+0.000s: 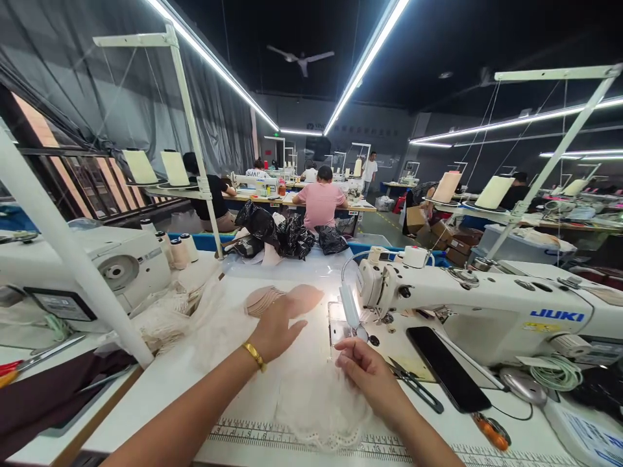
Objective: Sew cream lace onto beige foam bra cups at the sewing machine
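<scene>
My left hand (pixel 276 332) reaches over the table with its thumb apart, its blurred fingertips at a flat beige fabric piece (pixel 307 299). Beside it lies a stack of similar beige pieces (pixel 260 299) with layered edges. Just in front of the needle area, my right hand (pixel 368 371) is closed, thumb and index finger pinched at the upper part of a sheer white lace-edged fabric (pixel 318 405). That fabric spreads toward the front edge, its scalloped border over a printed ruler strip (pixel 253 431). The white sewing machine (pixel 467 305) stands to the right, its lamp (pixel 349 305) lit.
Black scissors (pixel 417 384), a phone (pixel 448 366) and an orange-handled tool (pixel 490 431) lie right of my right hand. White lace trim (pixel 165 318) piles up on the left. Black plastic bags (pixel 287 233) sit beyond the table, near a person in pink (pixel 322 201).
</scene>
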The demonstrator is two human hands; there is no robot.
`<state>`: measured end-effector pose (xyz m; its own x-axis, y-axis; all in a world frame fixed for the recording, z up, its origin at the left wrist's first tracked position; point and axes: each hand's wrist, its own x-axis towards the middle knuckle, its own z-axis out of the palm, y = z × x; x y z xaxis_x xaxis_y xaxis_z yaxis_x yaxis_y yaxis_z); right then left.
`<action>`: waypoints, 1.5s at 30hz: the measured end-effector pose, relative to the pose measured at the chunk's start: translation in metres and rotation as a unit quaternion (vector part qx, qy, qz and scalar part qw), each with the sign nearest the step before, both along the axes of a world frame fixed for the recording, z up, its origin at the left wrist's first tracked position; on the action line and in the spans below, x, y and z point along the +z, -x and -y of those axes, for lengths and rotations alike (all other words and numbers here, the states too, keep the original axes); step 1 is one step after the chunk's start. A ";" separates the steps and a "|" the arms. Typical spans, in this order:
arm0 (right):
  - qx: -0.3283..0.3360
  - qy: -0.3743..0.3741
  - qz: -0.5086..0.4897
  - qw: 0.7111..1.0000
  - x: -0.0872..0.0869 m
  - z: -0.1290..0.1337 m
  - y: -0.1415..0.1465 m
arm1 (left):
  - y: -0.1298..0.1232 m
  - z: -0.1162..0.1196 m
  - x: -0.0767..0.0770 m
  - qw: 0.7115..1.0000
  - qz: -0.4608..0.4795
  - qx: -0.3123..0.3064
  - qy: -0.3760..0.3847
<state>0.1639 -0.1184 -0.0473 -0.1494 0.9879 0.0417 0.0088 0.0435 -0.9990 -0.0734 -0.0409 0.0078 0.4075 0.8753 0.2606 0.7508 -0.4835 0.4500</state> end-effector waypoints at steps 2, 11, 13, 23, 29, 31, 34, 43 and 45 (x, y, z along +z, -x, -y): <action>-0.012 0.006 0.005 1.000 -0.011 -0.007 -0.001 | -0.001 -0.019 0.000 0.998 -0.034 0.041 -0.026; -0.002 0.006 0.042 0.999 -0.010 -0.004 0.000 | -0.022 -0.049 -0.005 0.986 -0.132 0.096 -0.036; 0.002 0.001 0.042 0.999 -0.005 -0.004 0.000 | -0.022 -0.050 0.002 0.988 -0.110 0.106 -0.034; -0.005 0.014 -0.007 1.000 0.006 0.000 -0.006 | -0.016 0.034 0.029 0.958 0.222 0.086 0.161; -0.001 -0.014 -0.019 1.000 0.005 0.002 -0.001 | -0.033 0.088 0.008 0.904 0.294 0.034 0.308; -0.012 -0.045 0.001 0.999 0.004 0.006 0.001 | -0.037 0.089 0.009 0.944 0.213 0.033 0.248; 0.003 -0.092 0.045 0.995 0.009 0.015 0.003 | -0.039 0.081 0.019 0.980 0.158 -0.017 0.119; -0.061 -0.180 0.076 0.979 0.038 0.033 -0.010 | -0.011 0.063 0.001 0.848 0.173 -0.238 0.441; -0.110 -0.236 0.116 0.959 0.044 0.032 -0.008 | -0.001 0.059 0.004 0.928 0.113 -0.166 0.315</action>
<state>0.1720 -0.1501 -0.0037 0.0013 0.8757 0.4828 0.2884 0.4619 -0.8387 -0.0723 -0.0998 0.0116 0.6784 0.7195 -0.1486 0.4602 -0.2584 0.8494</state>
